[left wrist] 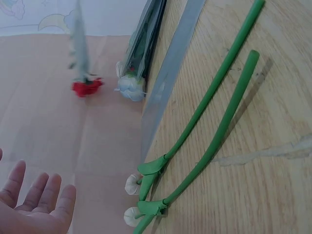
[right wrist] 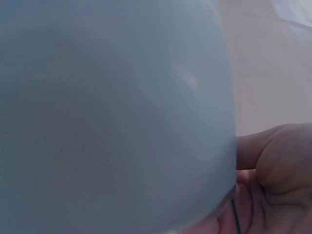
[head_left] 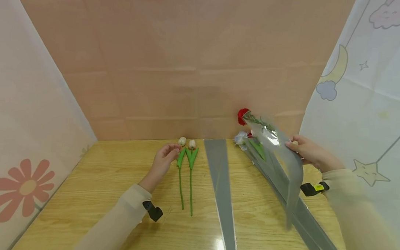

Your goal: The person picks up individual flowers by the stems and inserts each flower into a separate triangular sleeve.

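Note:
My right hand (head_left: 309,152) pinches a translucent grey flower sleeve (head_left: 294,172) that holds a red carnation (head_left: 243,116). The carnation points up and to the left, raised over other wrapped flowers. In the right wrist view the sleeve (right wrist: 117,117) fills most of the picture and covers part of the fingers. My left hand (head_left: 164,158) hovers beside two white tulips (head_left: 192,144) with green stems (head_left: 191,191), lying side by side on the table. From the left wrist, that hand (left wrist: 41,204) shows loosely bent fingers with nothing in them.
A flat grey sleeve (head_left: 221,188) lies right of the tulips. Farther right, wrapped flowers, one pale blue (head_left: 241,138), lie slanted under the raised sleeve. A pinkish cloth backdrop (head_left: 195,66) closes off the table's (head_left: 119,173) far edge, with white printed cloths at both sides.

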`<action>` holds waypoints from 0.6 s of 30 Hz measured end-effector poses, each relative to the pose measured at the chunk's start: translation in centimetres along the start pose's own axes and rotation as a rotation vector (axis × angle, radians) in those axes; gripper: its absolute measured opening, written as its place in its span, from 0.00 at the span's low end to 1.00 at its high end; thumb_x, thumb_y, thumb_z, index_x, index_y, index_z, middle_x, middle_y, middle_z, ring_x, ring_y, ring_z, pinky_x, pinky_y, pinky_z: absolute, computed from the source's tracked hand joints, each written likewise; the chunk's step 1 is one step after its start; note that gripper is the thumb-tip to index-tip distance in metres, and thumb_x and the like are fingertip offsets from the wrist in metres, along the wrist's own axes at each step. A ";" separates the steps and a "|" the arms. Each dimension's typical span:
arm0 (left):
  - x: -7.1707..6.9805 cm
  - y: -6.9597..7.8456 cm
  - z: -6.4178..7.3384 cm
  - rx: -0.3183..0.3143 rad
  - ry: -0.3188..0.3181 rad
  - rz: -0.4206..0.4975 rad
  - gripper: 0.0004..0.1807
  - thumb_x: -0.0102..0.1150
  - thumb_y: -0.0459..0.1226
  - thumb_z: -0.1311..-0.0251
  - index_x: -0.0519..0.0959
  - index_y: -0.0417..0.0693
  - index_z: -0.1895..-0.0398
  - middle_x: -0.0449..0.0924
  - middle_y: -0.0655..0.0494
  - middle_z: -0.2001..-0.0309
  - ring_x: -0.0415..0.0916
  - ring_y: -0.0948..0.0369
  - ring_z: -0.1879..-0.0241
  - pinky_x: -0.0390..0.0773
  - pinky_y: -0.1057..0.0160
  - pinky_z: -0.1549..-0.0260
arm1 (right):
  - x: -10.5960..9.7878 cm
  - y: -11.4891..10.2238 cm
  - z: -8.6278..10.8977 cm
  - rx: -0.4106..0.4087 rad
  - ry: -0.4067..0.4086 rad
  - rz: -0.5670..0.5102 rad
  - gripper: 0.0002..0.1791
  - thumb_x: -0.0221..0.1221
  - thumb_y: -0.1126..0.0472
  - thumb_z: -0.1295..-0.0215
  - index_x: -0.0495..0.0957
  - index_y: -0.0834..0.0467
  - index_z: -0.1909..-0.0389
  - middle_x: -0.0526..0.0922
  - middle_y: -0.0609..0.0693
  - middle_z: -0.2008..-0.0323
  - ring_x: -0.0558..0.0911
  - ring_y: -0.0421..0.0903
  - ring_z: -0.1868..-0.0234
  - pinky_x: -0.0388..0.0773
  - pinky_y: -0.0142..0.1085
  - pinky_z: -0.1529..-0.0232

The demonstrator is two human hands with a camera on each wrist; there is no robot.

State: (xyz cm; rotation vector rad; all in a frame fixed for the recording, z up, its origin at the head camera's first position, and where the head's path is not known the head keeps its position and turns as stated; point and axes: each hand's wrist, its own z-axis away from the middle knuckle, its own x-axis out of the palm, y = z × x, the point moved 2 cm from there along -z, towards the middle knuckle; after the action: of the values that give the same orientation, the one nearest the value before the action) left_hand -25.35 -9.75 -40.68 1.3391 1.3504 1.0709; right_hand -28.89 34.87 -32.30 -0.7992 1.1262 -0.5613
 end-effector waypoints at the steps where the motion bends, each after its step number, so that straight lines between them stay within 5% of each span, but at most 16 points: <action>1: 0.0 -0.1 0.0 -0.004 -0.002 -0.002 0.13 0.45 0.34 0.27 0.72 0.34 0.47 0.71 0.37 0.42 0.69 0.48 0.40 0.71 0.51 0.39 | 0.5 0.8 -0.5 0.014 -0.007 0.005 0.14 0.38 0.53 0.21 0.56 0.62 0.59 0.74 0.48 0.68 0.78 0.40 0.70 0.80 0.39 0.68; 10: -0.1 -0.6 -0.1 -0.019 0.002 -0.015 0.16 0.45 0.36 0.26 0.70 0.31 0.45 0.73 0.43 0.45 0.68 0.46 0.39 0.69 0.47 0.38 | 4.1 7.5 -3.6 0.082 -0.019 0.083 0.12 0.38 0.58 0.21 0.56 0.64 0.62 0.70 0.60 0.61 0.75 0.45 0.66 0.76 0.38 0.67; 18: -0.2 -0.5 0.0 -0.038 -0.006 -0.030 0.16 0.44 0.36 0.26 0.71 0.33 0.45 0.72 0.42 0.43 0.68 0.47 0.39 0.67 0.46 0.37 | 5.1 7.7 -3.8 0.025 -0.024 0.331 0.12 0.47 0.62 0.26 0.64 0.66 0.68 0.65 0.51 0.74 0.67 0.45 0.72 0.65 0.34 0.71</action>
State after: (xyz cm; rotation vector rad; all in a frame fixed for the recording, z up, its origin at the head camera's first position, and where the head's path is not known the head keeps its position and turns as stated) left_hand -25.43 -9.97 -41.18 1.2893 1.3355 1.0664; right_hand -30.74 34.73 -42.14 -0.5795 1.1966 -0.2871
